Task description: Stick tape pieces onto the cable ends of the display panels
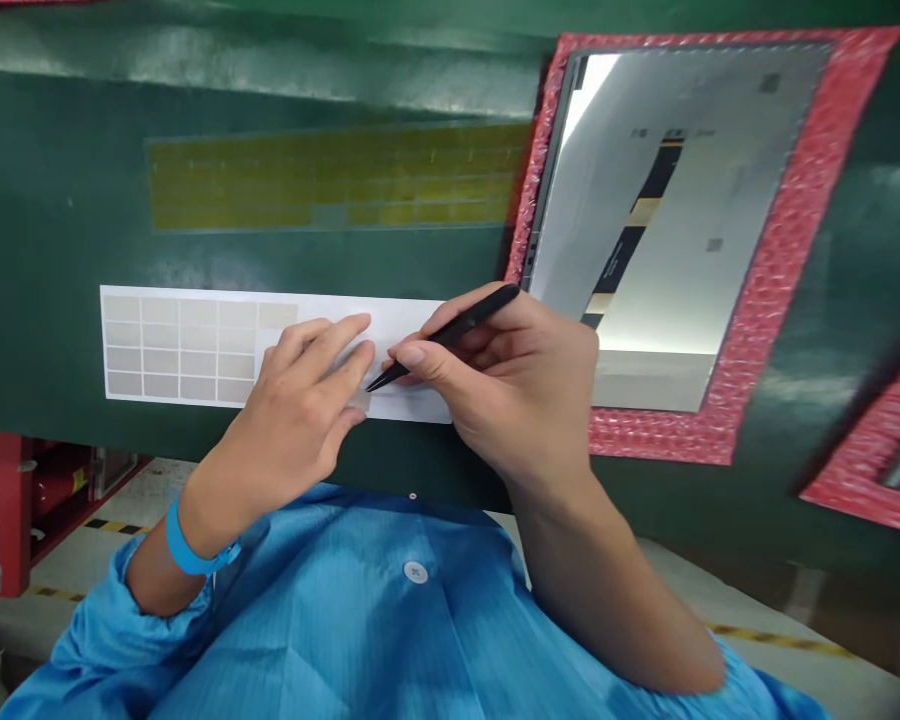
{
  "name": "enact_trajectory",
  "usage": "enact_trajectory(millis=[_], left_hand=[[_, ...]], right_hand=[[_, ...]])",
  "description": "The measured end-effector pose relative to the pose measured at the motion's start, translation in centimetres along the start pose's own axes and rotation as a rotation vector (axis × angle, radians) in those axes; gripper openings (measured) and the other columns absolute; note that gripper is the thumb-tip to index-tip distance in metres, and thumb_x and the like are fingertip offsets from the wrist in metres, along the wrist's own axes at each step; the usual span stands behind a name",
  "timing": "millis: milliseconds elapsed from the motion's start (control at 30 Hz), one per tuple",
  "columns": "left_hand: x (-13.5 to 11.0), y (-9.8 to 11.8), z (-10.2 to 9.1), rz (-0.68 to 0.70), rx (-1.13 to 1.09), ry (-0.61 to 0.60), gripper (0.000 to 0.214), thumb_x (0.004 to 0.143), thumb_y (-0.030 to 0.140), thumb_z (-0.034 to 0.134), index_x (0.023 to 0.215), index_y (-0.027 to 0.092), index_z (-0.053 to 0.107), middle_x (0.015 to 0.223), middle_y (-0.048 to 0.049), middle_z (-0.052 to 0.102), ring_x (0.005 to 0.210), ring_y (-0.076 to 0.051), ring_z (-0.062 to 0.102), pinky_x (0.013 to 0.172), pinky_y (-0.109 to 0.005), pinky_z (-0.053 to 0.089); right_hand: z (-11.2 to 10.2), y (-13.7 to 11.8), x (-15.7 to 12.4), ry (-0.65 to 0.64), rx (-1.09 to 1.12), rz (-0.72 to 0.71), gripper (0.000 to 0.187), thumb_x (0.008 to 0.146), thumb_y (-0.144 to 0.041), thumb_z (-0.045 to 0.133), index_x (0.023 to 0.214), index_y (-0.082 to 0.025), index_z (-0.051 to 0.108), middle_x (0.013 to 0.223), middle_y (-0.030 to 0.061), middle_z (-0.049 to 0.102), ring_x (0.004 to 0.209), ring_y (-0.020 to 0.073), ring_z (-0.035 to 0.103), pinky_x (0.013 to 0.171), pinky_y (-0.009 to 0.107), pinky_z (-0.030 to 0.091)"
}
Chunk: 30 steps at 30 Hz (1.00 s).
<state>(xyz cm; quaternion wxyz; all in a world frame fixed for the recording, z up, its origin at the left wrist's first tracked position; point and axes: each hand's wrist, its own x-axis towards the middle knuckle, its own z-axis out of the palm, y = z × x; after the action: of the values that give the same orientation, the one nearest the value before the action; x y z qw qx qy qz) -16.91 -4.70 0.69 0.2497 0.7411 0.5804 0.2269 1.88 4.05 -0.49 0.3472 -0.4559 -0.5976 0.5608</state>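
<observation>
On green counter (45, 200), steady white sheet (199, 350) under spread left fingers (337, 340), angling tweezers (461, 325), pinched in right fingers (433, 364), low.

A glossy green tabletop (52, 235) stands over a pale floor (705, 590) with yellow-black tape (784, 641).

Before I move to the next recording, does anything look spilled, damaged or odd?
Nothing looks spilled or damaged. One uneven spot: on the white sheet, the top row shows a fifth pale patch, with bare white below it, beside the left hand.
</observation>
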Motion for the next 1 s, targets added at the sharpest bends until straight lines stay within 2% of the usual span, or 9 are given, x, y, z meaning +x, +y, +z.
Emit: enact_trajectory(millis=[100, 233, 500, 800, 900, 1000], left_hand=[[0.0, -0.1, 0.0, 0.011, 0.013, 0.007, 0.039, 0.103, 0.011, 0.063, 0.141, 0.012, 0.060, 0.159, -0.0197, 0.058, 0.140, -0.035, 0.052, 0.114, -0.059, 0.056], [0.0, -0.1, 0.1, 0.015, 0.019, 0.006, 0.040, 0.102, 0.010, 0.063, 0.142, 0.012, 0.059, 0.159, -0.0203, 0.058, 0.140, -0.036, 0.052, 0.113, -0.060, 0.056], [0.0, -0.1, 0.1, 0.015, 0.015, 0.003, 0.040, 0.103, 0.011, 0.063, 0.142, 0.015, 0.059, 0.160, -0.0191, 0.057, 0.141, -0.035, 0.052, 0.114, -0.062, 0.055], [0.0, -0.8, -0.7, 0.051, 0.029, -0.061, 0.053, 0.101, 0.013, 0.068, 0.152, 0.016, 0.053, 0.164, -0.0206, 0.053, 0.145, -0.037, 0.048, 0.117, -0.066, 0.053], [-0.1, -1.3, -1.1, 0.066, 0.050, -0.073, 0.053, 0.103, 0.018, 0.067, 0.154, 0.017, 0.052, 0.166, -0.0206, 0.051, 0.144, -0.038, 0.048, 0.116, -0.066, 0.053], [-0.1, -1.2, -1.8, 0.061, 0.098, -0.102, 0.060, 0.102, 0.024, 0.072, 0.157, 0.017, 0.049, 0.169, -0.0208, 0.048, 0.146, -0.041, 0.047, 0.115, -0.068, 0.053]], right_hand=[[-0.2, 0.3, 0.1, -0.030, 0.020, 0.022, 0.028, 0.084, -0.039, 0.095, 0.088, -0.028, 0.069, 0.074, -0.0028, 0.072, 0.064, 0.0205, 0.075, 0.058, 0.035, 0.064], [-0.2, 0.4, 0.0, 0.015, 0.023, 0.002, 0.026, 0.088, -0.040, 0.092, 0.090, -0.029, 0.069, 0.076, -0.0024, 0.073, 0.067, 0.0206, 0.076, 0.062, 0.036, 0.066], [0.4, 0.4, 0.0, 0.004, -0.024, -0.054, 0.032, 0.081, -0.040, 0.097, 0.086, -0.026, 0.069, 0.073, -0.0032, 0.071, 0.061, 0.0171, 0.072, 0.051, 0.028, 0.058], [1.6, -1.2, -1.9, 0.145, 0.157, -0.042, 0.029, 0.086, -0.038, 0.092, 0.087, -0.024, 0.067, 0.074, -0.0033, 0.076, 0.059, 0.0162, 0.074, 0.055, 0.027, 0.064], [0.3, -1.8, -1.9, 0.202, 0.239, -0.046, 0.027, 0.088, -0.037, 0.090, 0.087, -0.024, 0.066, 0.073, -0.0026, 0.077, 0.058, 0.0157, 0.074, 0.054, 0.026, 0.064], [-3.4, -2.2, -0.9, 0.268, 0.273, -0.069, 0.028, 0.085, -0.038, 0.094, 0.087, -0.024, 0.070, 0.074, -0.0016, 0.078, 0.060, 0.0173, 0.076, 0.055, 0.027, 0.066]])
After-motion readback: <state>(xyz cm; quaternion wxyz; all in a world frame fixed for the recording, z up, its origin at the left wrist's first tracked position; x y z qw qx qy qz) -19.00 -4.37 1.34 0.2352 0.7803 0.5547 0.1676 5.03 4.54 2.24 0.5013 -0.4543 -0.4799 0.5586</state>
